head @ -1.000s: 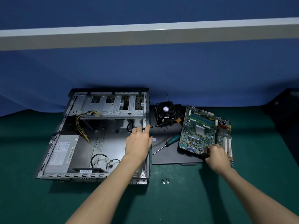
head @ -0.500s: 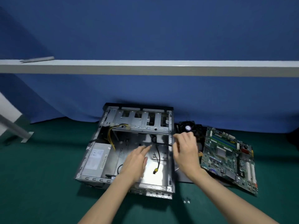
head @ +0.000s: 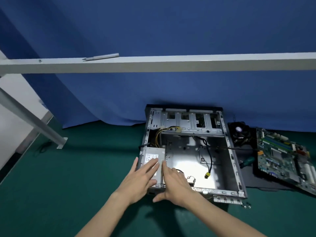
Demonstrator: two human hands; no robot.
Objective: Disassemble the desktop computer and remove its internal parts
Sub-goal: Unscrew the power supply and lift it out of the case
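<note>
so left hand [head: 142, 178] and right hand [head: 174, 183] both flat, fingers straight, on the power supply [head: 154, 157] in the near-left corner of the open case [head: 231, 156] (motherboard [head: 282, 154] lies outside, off to the right)

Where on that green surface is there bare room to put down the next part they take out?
The widest bare stretch of the green surface lies left of the computer case, out to the slanted frame leg. Right of the case is crowded: CPU cooler, screwdriver, motherboard on a black panel, loose screws.
</note>
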